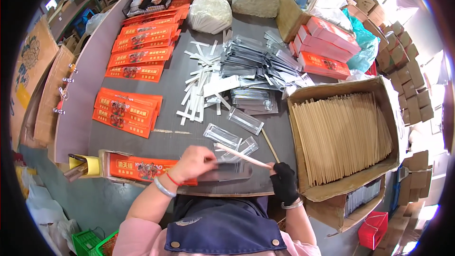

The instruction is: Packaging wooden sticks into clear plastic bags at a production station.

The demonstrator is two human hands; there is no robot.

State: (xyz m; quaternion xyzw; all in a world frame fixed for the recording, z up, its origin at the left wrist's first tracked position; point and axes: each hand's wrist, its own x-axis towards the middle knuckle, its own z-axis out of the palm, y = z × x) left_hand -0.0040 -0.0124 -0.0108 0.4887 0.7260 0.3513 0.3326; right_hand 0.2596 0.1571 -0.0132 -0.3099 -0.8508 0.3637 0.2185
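Observation:
My right hand [284, 181], in a black fingerless glove, grips a pale pair of wooden chopsticks [242, 155] by one end. They point left and slightly away from me. My left hand [195, 160] is curled, its fingertips partly blurred; what is in them, if anything, I cannot make out. Beside it a smeared, dark see-through strip [226, 172] shows along the table's front edge. Under my left wrist lies a stack of red printed paper sleeves [135, 167] in a tray. Small clear packets [222, 135] and a single stick [270, 145] rest just beyond my hands.
An open carton [307, 190] of wooden chopsticks stands at the right. Silvery clear packets [251, 61] and white paper strips [193, 98] heap mid-table. Red sleeves [125, 113] lie in rows at the left. Plastic-wrapped bundles [210, 14] stand at the back, red stacks [323, 64] at the back right.

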